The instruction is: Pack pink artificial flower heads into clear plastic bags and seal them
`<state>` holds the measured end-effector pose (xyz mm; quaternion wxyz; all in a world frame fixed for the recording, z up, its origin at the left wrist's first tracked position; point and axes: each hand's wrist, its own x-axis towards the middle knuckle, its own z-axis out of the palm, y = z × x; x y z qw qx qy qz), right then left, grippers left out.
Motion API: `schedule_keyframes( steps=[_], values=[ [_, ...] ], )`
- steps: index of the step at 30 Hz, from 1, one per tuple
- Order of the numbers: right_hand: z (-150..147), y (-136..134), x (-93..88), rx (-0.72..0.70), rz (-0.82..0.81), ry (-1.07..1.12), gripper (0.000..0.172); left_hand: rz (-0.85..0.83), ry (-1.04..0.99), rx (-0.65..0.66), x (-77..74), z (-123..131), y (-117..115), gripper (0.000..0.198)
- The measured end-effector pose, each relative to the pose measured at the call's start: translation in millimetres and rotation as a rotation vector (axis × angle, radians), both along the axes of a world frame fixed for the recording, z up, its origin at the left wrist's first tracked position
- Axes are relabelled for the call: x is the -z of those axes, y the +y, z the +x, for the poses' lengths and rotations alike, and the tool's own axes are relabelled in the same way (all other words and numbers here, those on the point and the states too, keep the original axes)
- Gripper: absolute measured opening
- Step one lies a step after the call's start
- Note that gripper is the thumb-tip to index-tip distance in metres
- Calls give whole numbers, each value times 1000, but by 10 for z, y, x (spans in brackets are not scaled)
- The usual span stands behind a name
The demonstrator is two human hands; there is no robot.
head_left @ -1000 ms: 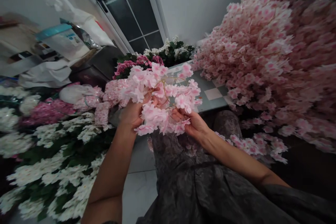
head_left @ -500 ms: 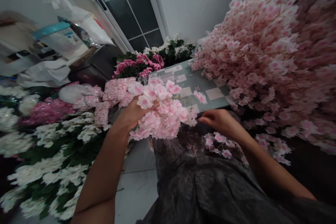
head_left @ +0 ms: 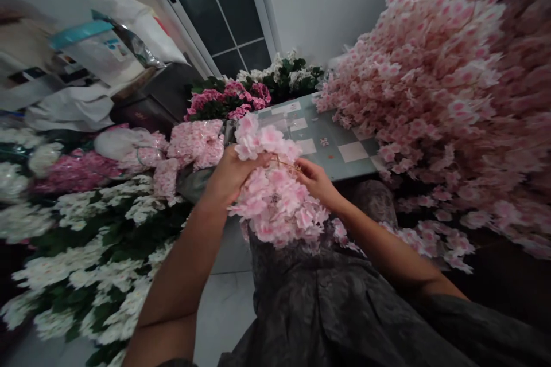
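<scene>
A bunch of pale pink artificial blossoms (head_left: 279,203) hangs over my lap, with a few blooms standing above my grip. My left hand (head_left: 236,175) is closed around the bunch from the left; petals cover some of its fingers. On the right side, my right hand (head_left: 316,180) pinches a thin brownish stem (head_left: 284,163) that runs across between both hands. Its fingertips are partly hidden against the flowers. Just beyond my hands lies a grey-green checkered table (head_left: 353,152).
A large mass of pink blossoms (head_left: 417,69) rises at the right. White flowers (head_left: 86,269) with green leaves fill the lower left, below bagged pink flowers (head_left: 196,143). Dark pink flowers (head_left: 232,97) stand behind the table. A teal-lidded tub (head_left: 97,51) sits at the upper left.
My right hand has moved left and up from the table's front edge to the bunch, where it now holds a stem. The bunch has turned and hangs slightly lower.
</scene>
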<state>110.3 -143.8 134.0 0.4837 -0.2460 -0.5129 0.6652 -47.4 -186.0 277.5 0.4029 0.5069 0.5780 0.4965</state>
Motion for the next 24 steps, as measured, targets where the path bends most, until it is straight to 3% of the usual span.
schedule_keyframes(
  steps=[2,4,7,10,13,14,16,19,22,24],
  values=[
    [-46,-129,155,33,71,-67,30,6,-110,-73,242,55,8,33],
    [2,-246,282,-42,103,-147,53,15,-107,-113,443,108,4,34],
    [291,-320,353,-132,132,-290,92,7,36,-44,572,138,-63,30],
    [663,-235,232,-2,265,-320,114,-64,138,251,470,141,-223,18],
    [796,-85,17,121,305,-211,105,-182,158,517,261,176,-397,9],
    [769,-49,-40,90,283,-189,98,-223,161,561,206,189,-434,10],
    [657,-22,-94,-104,195,-183,86,-296,174,581,167,193,-457,11],
    [511,-116,-11,-361,53,-187,72,-274,181,396,346,121,-382,10],
    [462,-334,208,-425,10,-152,67,-146,137,20,744,68,-299,19],
    [409,-500,389,-419,23,-154,78,-109,34,-210,1035,144,-285,21]
  ],
)
